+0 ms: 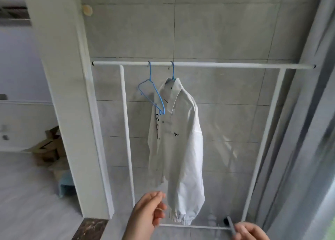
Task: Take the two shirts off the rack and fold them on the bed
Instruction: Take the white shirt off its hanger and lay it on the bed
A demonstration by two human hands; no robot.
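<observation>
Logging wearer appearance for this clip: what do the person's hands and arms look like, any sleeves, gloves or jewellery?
Both hands are bare: no gloves, rings or watch visible on the left hand or right hand. No sleeve shows at the left wrist; the right wrist is cut off by the frame.

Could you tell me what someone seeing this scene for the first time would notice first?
Most striking is the white shirt hanging from a blue hanger on the white rack, centre frame against the grey tiled wall. An empty blue hanger hangs just left of it. Low in the frame, the left hand reaches toward the shirt's cuffed sleeve.
</observation>
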